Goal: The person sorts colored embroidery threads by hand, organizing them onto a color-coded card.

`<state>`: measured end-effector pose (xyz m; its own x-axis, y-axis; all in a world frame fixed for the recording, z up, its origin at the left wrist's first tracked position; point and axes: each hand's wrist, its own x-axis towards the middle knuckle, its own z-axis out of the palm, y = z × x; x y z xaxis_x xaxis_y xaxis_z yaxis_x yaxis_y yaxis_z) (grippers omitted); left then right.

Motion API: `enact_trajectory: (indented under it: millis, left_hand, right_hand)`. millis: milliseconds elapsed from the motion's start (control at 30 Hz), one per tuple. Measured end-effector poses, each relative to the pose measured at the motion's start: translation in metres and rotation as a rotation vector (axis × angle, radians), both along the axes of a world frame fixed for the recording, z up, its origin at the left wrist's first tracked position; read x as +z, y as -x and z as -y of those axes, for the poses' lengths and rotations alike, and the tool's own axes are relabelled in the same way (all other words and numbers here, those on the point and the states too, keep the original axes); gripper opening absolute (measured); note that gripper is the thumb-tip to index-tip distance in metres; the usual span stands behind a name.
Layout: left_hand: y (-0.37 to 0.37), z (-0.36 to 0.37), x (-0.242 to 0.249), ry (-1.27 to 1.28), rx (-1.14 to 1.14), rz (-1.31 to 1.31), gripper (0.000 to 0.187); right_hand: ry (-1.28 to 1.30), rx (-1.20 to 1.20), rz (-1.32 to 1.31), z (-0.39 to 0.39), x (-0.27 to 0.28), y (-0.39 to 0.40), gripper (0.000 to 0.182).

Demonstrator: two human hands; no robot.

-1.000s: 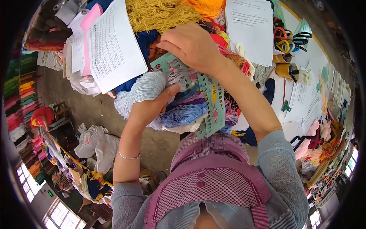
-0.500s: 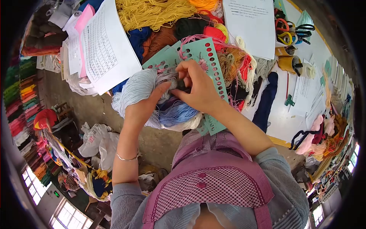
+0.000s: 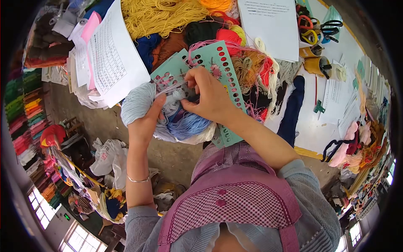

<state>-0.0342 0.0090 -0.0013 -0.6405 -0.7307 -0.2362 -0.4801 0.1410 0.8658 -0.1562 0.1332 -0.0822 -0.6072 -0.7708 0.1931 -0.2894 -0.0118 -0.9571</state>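
Observation:
A pale blue yarn skein (image 3: 139, 102) is gripped in my left hand (image 3: 145, 122), its thumb lying across the strands. My right hand (image 3: 210, 95) is just to the right, thumb and fingers curled, pinching thin strands drawn from the skein. Under my right hand lie green cards (image 3: 228, 73) with punched holes and flower pictures, pink yarn running through some holes. Blue yarn (image 3: 187, 125) and cream yarn (image 3: 205, 135) hang below my hands at the table edge.
Yellow yarn (image 3: 159, 17) and mixed coloured skeins lie beyond my hands. Printed sheets (image 3: 111, 59) are at left, more papers (image 3: 268, 29) at the top. Scissors (image 3: 329, 30), a yellow cup (image 3: 315, 66) and a navy skein (image 3: 293, 111) are on the right.
My left hand has moved slightly left and down with the skein, away from my right hand. Strands now stretch between the hands, and more of the cards shows.

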Motion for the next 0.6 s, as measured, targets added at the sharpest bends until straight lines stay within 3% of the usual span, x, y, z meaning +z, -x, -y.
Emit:
enact_trajectory:
  millis: [100,233,300,333,600]
  left_hand:
    - [0.001,-0.001,0.010,-0.099,0.082,0.088,0.013]
    - [0.006,-0.017,0.015,-0.106,-0.092,0.171,0.013]
    - [0.010,-0.021,0.010,0.058,-0.183,0.244,0.017]
    - [0.007,-0.011,-0.005,0.429,-0.395,0.218,0.023]
    - [0.000,0.004,-0.028,0.867,-0.519,0.076,0.020]
  right_hand:
    - [0.017,0.027,-0.032,-0.001,0.003,0.003,0.047]
    - [0.018,0.123,-0.162,-0.006,0.006,0.006,0.041]
    - [0.012,0.115,-0.153,-0.005,0.007,0.006,0.041]
    - [0.007,0.105,-0.146,-0.005,0.007,0.005,0.040]
    - [-0.066,0.071,-0.147,0.000,0.010,0.002,0.041]
